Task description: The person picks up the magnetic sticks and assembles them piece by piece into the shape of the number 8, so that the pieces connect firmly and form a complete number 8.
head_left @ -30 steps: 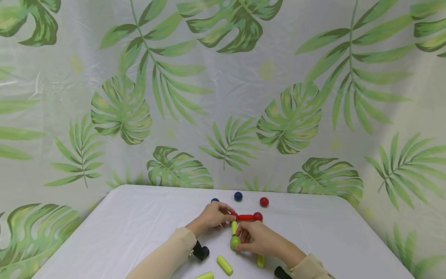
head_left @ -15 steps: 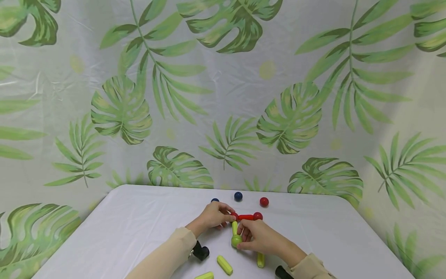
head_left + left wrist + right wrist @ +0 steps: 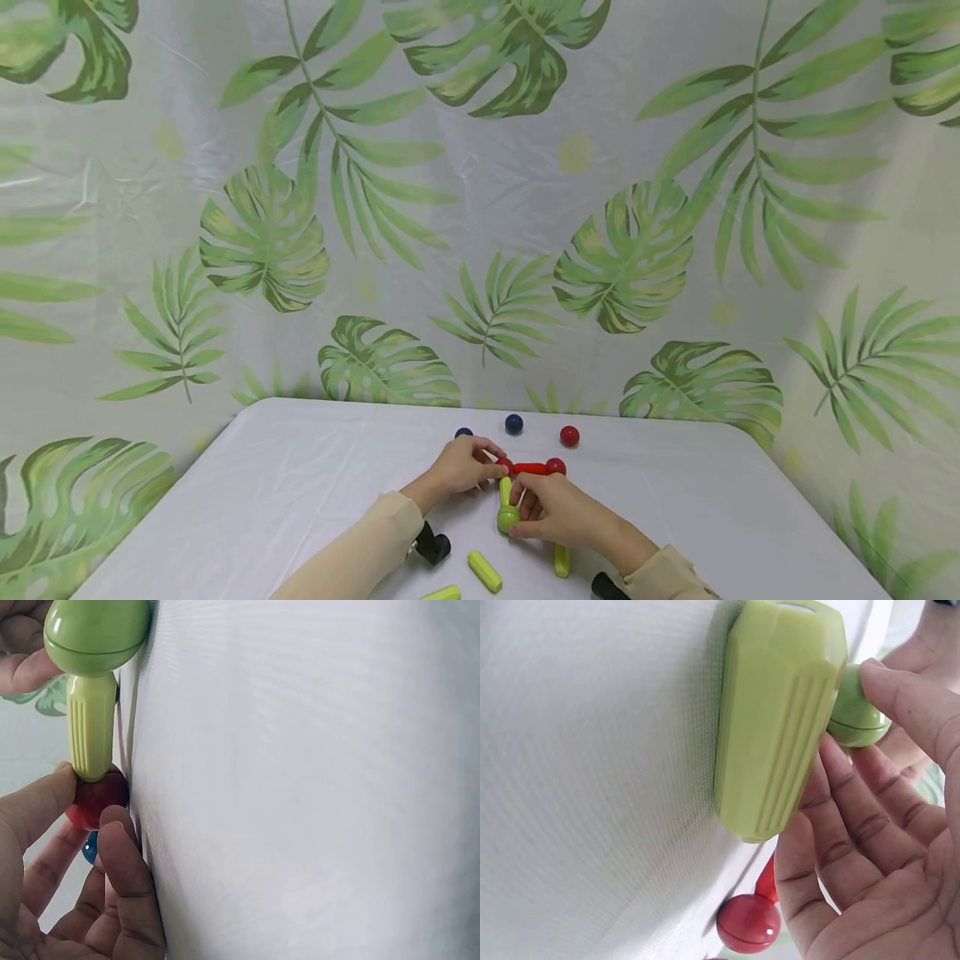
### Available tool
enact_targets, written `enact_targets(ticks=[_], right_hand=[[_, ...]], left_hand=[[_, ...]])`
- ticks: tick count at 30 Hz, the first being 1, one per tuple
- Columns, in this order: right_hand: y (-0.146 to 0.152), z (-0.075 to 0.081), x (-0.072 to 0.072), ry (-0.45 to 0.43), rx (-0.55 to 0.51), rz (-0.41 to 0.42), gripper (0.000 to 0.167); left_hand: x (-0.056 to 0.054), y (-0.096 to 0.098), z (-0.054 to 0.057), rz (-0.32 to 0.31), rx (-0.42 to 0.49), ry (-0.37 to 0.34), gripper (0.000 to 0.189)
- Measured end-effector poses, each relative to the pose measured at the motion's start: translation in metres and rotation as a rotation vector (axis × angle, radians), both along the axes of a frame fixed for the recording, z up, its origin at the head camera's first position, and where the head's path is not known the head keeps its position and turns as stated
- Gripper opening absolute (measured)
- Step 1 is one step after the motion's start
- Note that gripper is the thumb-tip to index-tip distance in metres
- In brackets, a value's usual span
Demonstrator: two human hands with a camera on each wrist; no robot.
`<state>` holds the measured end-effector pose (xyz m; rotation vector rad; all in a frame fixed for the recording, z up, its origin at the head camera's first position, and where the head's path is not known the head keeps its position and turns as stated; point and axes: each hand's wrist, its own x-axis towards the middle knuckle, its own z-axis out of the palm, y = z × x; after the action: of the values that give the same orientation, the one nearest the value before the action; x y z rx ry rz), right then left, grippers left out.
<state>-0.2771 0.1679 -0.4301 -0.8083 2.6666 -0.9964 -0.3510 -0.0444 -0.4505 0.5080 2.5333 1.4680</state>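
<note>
pinching a glossy red ball (image 3: 97,804) between thumb and fingertips, the person's left hand (image 3: 467,465) worked near the far middle of a table covered in white cloth (image 3: 675,508). the right hand (image 3: 558,510) had its thumb and fingers closed around a glossy light-green ball (image 3: 508,522), nearer the person. between these two balls lay a pale yellow-green, ribbed rod (image 3: 506,492), its ends touching both. a slim red rod (image 3: 530,468) ran rightward from the pinched ball to a second shiny red ball (image 3: 556,466). beyond were a loose red ball (image 3: 569,436) and two dark blue balls (image 3: 513,424), one partly hidden by the left hand. three more yellow-green rods (image 3: 484,571) lay apart nearer the person, one just below the right hand. behind hung a pale curtain printed with green leaves (image 3: 480,208).
</note>
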Motion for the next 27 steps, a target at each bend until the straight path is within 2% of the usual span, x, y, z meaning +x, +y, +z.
enact_targets(ticks=[6,11,16,22,27], right_hand=[[0.001,0.003,0.003,-0.011,0.000,-0.010,0.028],[0.005,0.007,0.005,-0.006,0.009,-0.031,0.027],[0.011,0.015,0.006,0.047,0.032,-0.042,0.025],[0.021,0.020,0.005,0.118,0.025,-0.023,0.024],[0.030,0.019,0.009,0.111,0.003,-0.044,0.025]], left_hand=[[0.004,-0.001,0.000,-0.005,-0.006,0.019,0.022],[0.010,-0.004,0.002,-0.037,-0.001,0.049,0.025],[0.016,-0.008,0.004,-0.060,0.001,0.070,0.029],[0.028,-0.013,0.008,-0.098,-0.015,0.052,0.032],[0.038,-0.018,0.010,-0.166,-0.033,0.015,0.034]])
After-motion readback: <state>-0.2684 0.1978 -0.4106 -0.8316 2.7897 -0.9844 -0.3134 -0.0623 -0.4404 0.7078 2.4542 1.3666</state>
